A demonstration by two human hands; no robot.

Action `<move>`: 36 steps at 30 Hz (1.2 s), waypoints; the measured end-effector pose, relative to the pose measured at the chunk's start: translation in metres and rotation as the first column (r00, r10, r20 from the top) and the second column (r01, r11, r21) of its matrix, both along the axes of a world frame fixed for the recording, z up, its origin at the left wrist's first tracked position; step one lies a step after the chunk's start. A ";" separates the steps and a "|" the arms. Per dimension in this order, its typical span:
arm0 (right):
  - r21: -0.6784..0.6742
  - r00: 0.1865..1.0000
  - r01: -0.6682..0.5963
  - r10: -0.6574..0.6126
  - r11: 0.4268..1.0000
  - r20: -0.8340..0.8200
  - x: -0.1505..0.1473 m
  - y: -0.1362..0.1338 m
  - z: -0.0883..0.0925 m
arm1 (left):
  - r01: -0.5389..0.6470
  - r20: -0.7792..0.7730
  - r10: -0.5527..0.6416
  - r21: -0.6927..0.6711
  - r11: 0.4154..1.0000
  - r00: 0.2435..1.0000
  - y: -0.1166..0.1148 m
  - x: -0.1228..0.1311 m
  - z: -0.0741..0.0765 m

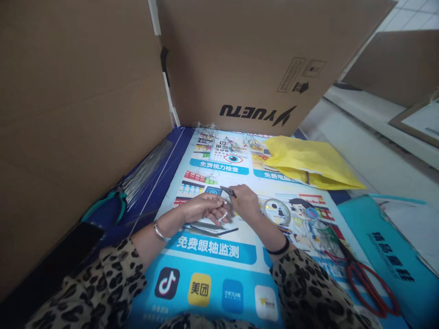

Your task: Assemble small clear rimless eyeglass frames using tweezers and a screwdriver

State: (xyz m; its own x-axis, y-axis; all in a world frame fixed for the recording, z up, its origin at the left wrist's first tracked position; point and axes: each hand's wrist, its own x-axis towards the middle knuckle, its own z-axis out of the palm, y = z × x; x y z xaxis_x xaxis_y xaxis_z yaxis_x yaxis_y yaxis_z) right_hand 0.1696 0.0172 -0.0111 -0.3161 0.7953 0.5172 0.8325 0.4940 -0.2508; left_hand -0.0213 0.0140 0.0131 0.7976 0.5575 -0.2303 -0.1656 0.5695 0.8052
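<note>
My two hands meet over the middle of a printed poster (212,256) that covers the table. My right hand (245,201) is closed round a thin dark tool (228,191), whose tip points up and left. My left hand (202,208) lies beside it with fingers curled and touching the right hand; what it pinches is too small to make out. A silver bangle sits on the left wrist, a black band on the right. Thin dark rods (209,228) lie on the poster just below the hands.
Teal-handled pliers (109,201) and a bundle of thin metal wires (147,171) lie at the left. A yellow bag (308,162), a coil of wire (277,210), red-handled scissors (370,283) and a teal bag (387,256) lie at the right. Cardboard boxes (78,114) wall the back and left.
</note>
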 end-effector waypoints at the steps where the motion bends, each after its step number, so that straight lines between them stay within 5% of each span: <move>1: -0.002 1.000 0.000 0.000 1.000 0.006 0.000 0.000 0.000 | -0.015 0.003 0.014 0.004 1.000 1.000 -0.001 0.001 -0.001; 27: -0.052 0.989 0.128 -0.123 0.990 0.084 0.006 0.002 0.001 | -0.251 -0.021 0.254 0.096 0.963 0.967 -0.002 0.008 -0.008; 36: -0.128 0.985 0.137 -0.122 0.982 0.120 0.004 0.002 0.001 | -0.210 -0.078 0.229 0.199 0.957 0.970 -0.003 0.008 -0.011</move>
